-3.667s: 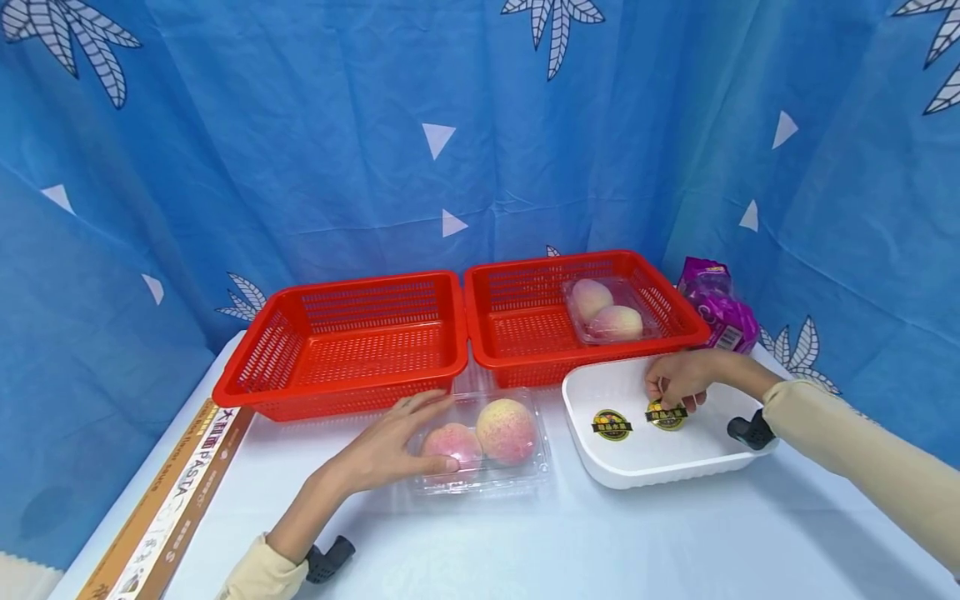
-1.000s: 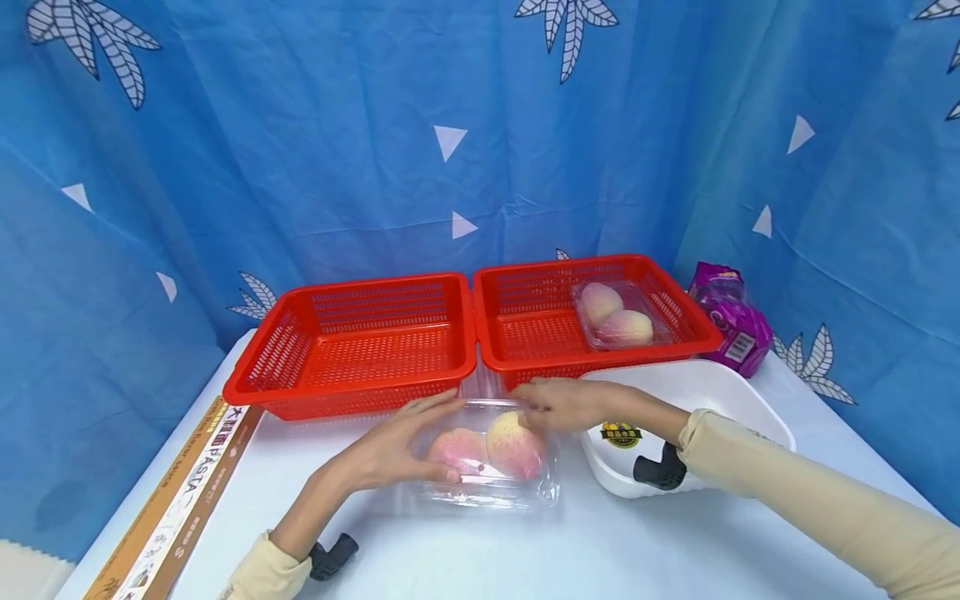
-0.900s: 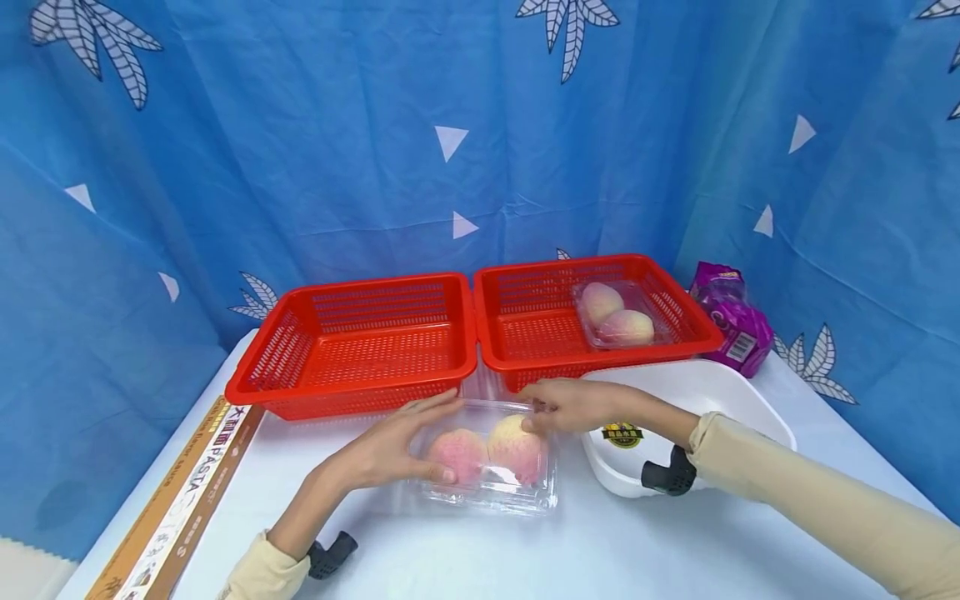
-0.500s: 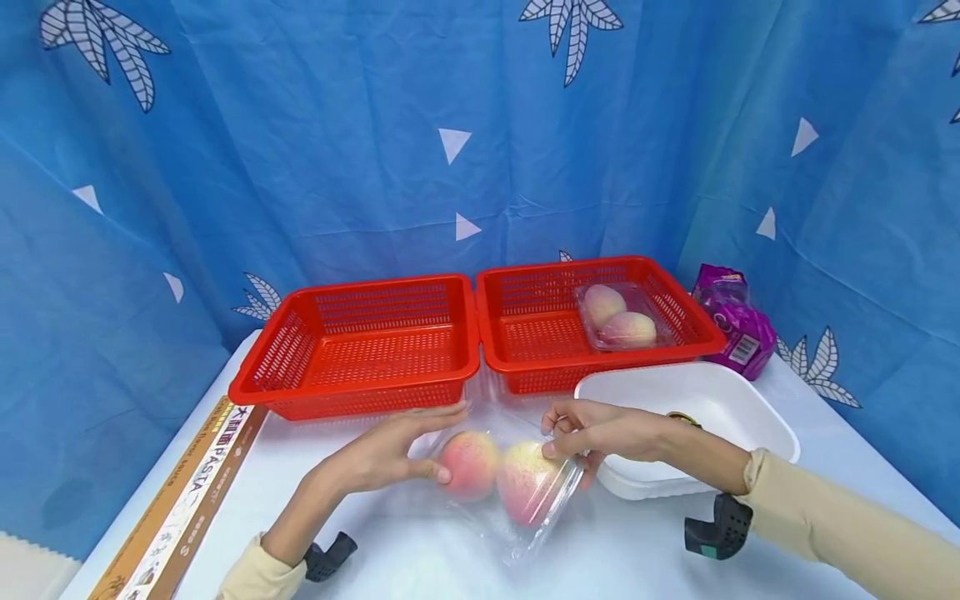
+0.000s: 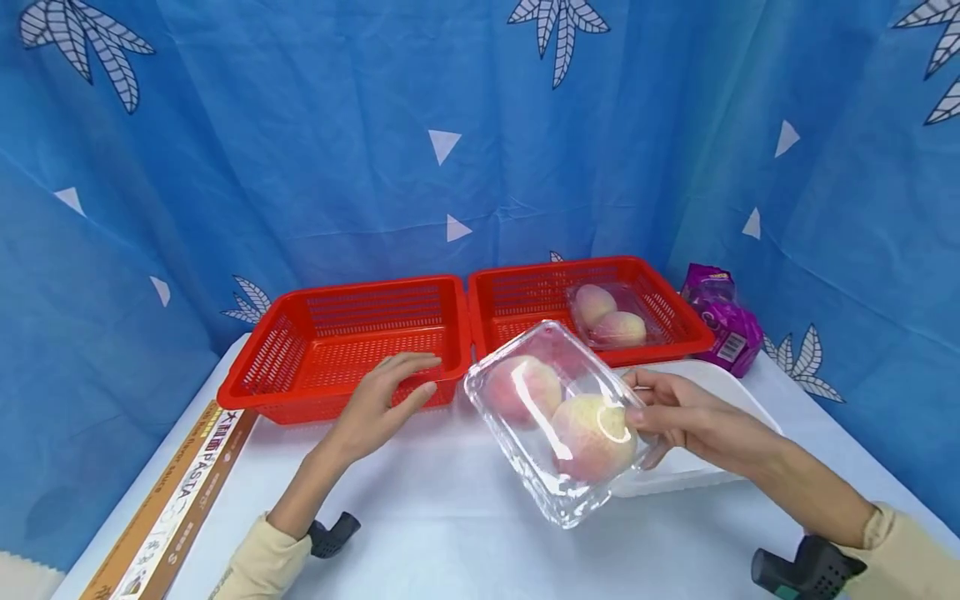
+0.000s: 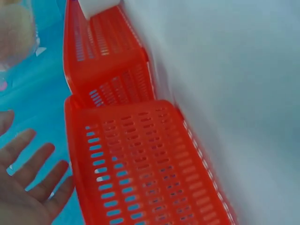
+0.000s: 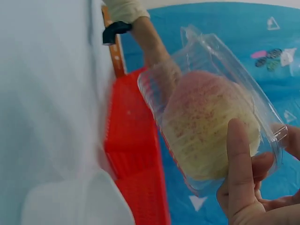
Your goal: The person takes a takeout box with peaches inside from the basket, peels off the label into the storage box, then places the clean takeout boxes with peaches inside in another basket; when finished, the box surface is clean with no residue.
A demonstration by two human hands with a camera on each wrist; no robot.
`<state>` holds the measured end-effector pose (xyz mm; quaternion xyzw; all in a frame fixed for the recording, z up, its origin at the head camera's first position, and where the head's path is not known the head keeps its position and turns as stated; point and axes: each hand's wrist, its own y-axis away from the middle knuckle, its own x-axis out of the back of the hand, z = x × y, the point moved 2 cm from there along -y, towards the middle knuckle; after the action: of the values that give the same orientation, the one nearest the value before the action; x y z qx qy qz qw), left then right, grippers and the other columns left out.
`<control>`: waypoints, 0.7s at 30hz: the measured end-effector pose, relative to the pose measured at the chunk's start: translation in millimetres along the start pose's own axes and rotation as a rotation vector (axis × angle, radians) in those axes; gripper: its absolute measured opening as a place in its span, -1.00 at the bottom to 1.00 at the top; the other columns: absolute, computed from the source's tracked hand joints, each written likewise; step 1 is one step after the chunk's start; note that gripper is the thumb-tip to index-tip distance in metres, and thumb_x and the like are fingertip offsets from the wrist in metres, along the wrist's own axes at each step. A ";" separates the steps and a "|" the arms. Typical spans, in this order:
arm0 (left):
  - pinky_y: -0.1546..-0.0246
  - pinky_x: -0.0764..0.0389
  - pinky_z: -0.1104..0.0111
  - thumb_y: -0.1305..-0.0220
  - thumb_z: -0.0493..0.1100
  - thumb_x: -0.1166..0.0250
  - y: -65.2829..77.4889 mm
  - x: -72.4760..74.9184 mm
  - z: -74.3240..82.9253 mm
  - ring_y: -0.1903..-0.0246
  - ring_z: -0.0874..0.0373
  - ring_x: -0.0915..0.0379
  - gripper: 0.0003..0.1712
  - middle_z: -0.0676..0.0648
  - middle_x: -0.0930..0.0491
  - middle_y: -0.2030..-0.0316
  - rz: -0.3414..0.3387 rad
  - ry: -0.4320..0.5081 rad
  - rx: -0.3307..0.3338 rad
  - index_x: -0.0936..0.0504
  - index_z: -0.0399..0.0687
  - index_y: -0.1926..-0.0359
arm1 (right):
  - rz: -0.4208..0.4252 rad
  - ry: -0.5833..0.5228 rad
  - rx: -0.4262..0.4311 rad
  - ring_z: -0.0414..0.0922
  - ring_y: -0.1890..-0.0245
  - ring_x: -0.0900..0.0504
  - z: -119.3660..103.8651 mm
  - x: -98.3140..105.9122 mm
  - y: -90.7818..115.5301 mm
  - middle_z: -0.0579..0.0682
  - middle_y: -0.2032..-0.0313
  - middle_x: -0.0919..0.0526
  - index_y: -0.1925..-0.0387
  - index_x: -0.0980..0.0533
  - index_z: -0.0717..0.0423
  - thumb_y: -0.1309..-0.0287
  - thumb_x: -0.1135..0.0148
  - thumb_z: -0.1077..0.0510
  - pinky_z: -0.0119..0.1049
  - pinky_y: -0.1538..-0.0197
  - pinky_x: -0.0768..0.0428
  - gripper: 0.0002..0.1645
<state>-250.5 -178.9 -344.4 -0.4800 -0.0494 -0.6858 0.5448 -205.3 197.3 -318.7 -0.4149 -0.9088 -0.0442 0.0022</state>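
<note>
A clear plastic clamshell box (image 5: 555, 400) with two pink-and-yellow peaches (image 5: 596, 437) inside is raised and tilted above the table. My right hand (image 5: 693, 425) grips its right-hand end, thumb on the near face and other fingers behind. In the right wrist view, the thumb (image 7: 240, 159) lies over the plastic in front of a peach. My left hand (image 5: 378, 408) is apart from the box, fingers spread and nothing in them, in front of the left red basket (image 5: 337, 387). The left wrist view shows those straight fingers (image 6: 33, 159) beside the basket's rim.
The right red basket (image 5: 517, 271) holds another peach box (image 5: 618, 321). Partly hidden behind my right hand is a white tray (image 5: 738, 400). A purple packet (image 5: 723, 321) stands at the back right; a long pasta box (image 5: 176, 500) lies along the left edge.
My right hand has come from a label in the white tray to the peach box, then lifted and tilted it up to the right. My left hand, earlier at the box, is now apart from it.
</note>
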 end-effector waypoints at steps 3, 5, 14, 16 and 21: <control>-0.17 -0.42 -0.04 -0.30 0.06 -0.23 -13.6 -6.2 -5.2 -0.24 0.09 -0.30 -0.45 0.04 -0.42 -0.23 -0.003 -0.035 0.034 -0.44 0.10 -0.28 | 0.047 -0.050 0.092 -0.09 0.06 -0.62 -7.0 16.1 -0.3 -0.03 -0.03 -0.51 -0.20 -0.22 -0.01 -0.36 0.11 0.23 -0.12 0.11 -0.65 -0.60; -0.19 -0.38 -0.07 -0.30 0.07 -0.22 -23.7 -13.6 -7.8 -0.27 0.04 -0.27 -0.40 -0.01 -0.38 -0.26 -0.020 -0.063 0.056 -0.40 0.04 -0.31 | 0.072 -0.091 0.138 -0.10 0.06 -0.62 -14.3 26.0 -6.2 -0.03 0.00 -0.50 -0.18 -0.23 0.03 -0.37 0.13 0.25 -0.10 0.11 -0.65 -0.62; -0.32 -0.16 -0.11 -0.33 0.25 -0.08 -62.9 -46.7 -9.9 -0.38 -0.13 -0.09 -0.25 -0.08 -0.21 -0.40 -0.160 -0.257 0.135 -0.27 -0.03 -0.41 | 0.136 -0.142 0.102 -0.28 0.43 -0.51 -37.5 74.5 -74.8 -0.11 0.55 -0.44 0.49 -0.38 0.03 -0.38 0.08 0.26 -0.35 0.20 -0.67 -0.72; -0.34 -0.11 -0.12 -0.34 0.30 -0.03 -66.8 -50.2 -9.0 -0.40 -0.17 -0.04 -0.22 -0.06 -0.15 -0.43 -0.203 -0.289 0.150 -0.23 0.00 -0.43 | 0.143 -0.091 0.049 -0.27 0.53 -0.51 -38.4 85.3 -93.7 -0.09 0.62 -0.39 0.50 -0.35 0.06 -0.37 0.06 0.26 -0.23 0.21 -0.69 -0.73; -0.34 -0.06 -0.18 -0.33 0.34 0.03 -67.2 -51.0 -8.4 -0.41 -0.22 0.01 -0.19 -0.02 -0.07 -0.46 -0.248 -0.343 0.177 -0.17 0.07 -0.46 | 0.168 0.118 -0.122 -0.25 0.61 -0.42 -39.3 99.8 -136.6 -0.06 0.60 -0.29 0.34 -0.30 0.17 -0.31 -0.02 0.22 -0.19 0.18 -0.68 -0.87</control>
<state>-311.8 -121.2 -354.6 -0.5302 -0.2601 -0.6487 0.4800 -375.1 180.3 -286.3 -0.4858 -0.8646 -0.1233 0.0344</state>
